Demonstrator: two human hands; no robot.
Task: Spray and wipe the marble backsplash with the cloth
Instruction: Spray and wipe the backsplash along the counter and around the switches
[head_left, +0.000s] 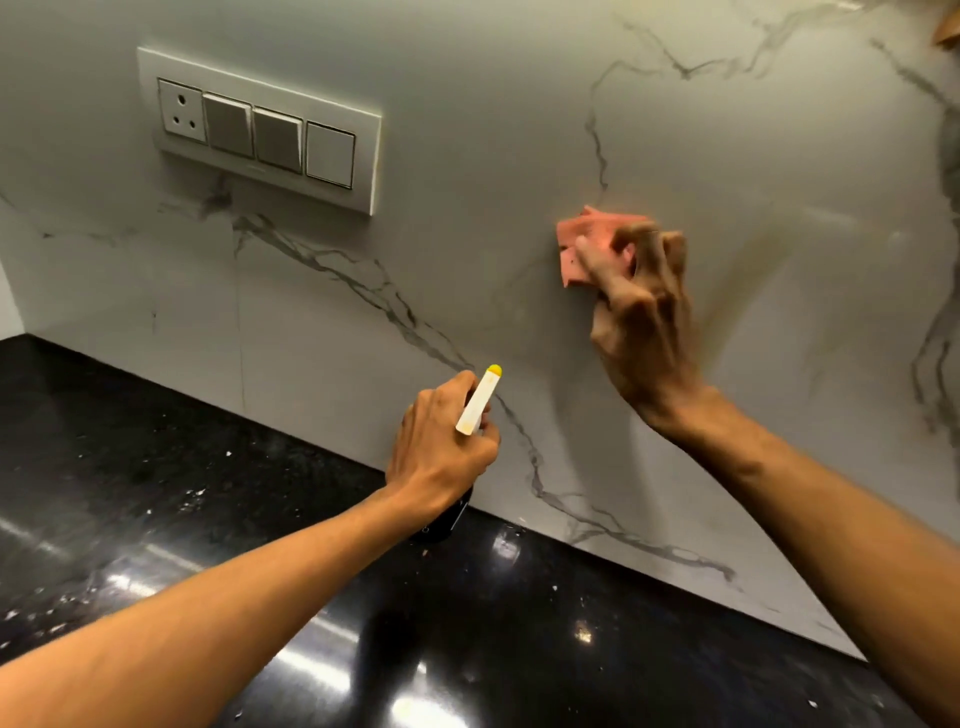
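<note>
The white marble backsplash (467, 234) with grey veins fills the upper part of the head view. My right hand (639, 317) presses a pink cloth (576, 244) flat against the marble, and the hand is blurred by motion. My left hand (441, 447) grips a spray bottle (480, 397) with a white head and yellow nozzle tip, pointing up towards the wall. The bottle's dark body shows only below the hand.
A white switch plate (260, 130) with a socket and switches sits on the wall at the upper left. A glossy black speckled countertop (208, 519) runs below the backsplash. A tan object's corner (948, 31) shows at the top right.
</note>
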